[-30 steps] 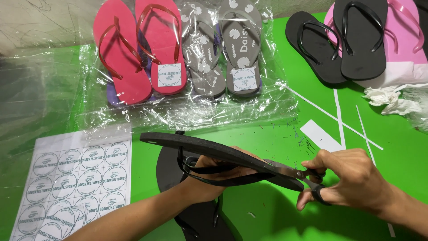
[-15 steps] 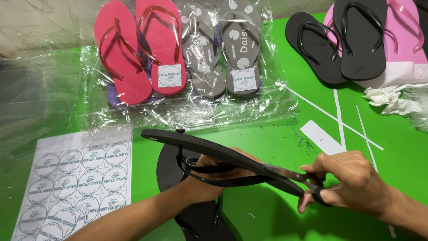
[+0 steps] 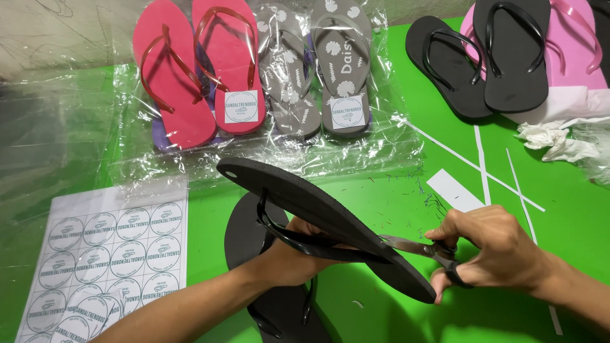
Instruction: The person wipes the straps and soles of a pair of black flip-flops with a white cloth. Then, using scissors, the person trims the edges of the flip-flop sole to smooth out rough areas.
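Both hands are busy above the green tabletop's (image 3: pixel 381 190) front edge: left hand (image 3: pixel 298 254) grips a light, bendy black sandal (image 3: pixel 330 219) by its straps, right hand (image 3: pixel 492 251) squeezes scissors (image 3: pixel 422 249) touching its side edge.

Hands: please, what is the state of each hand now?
Left hand: closed, holding the black flip-flop by its strap.
Right hand: closed on the scissors, blades at the flip-flop's edge.
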